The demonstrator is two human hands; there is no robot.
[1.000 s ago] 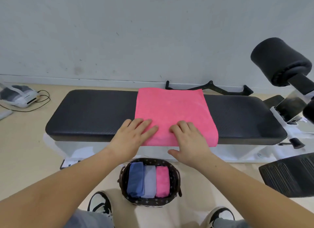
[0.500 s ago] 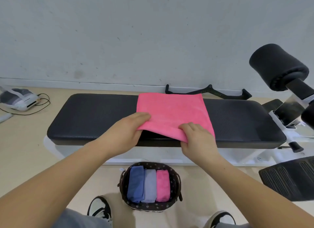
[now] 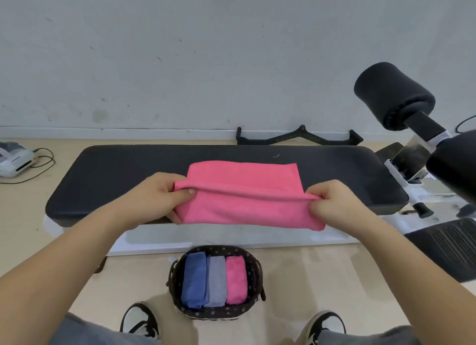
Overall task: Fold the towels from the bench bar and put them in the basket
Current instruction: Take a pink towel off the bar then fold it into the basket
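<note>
Currently the left hand (image 3: 159, 194) and right hand (image 3: 332, 203) each pinch one end of the pink towel (image 3: 244, 200), lifted into a fold over the black bench pad (image 3: 116, 174). Below, the basket (image 3: 253, 267) on the floor holds three folded towels: blue, grey, pink.

I see bare black padded bench top (image 3: 116, 180) on both sides of the pink cloth towel (image 3: 244, 190). Below, the dark woven basket (image 3: 219, 249) is open from above, with a narrow gap right of its rolled pink towel (image 3: 235, 280). A black foam roller (image 3: 391, 95) blocks the far right.
</note>
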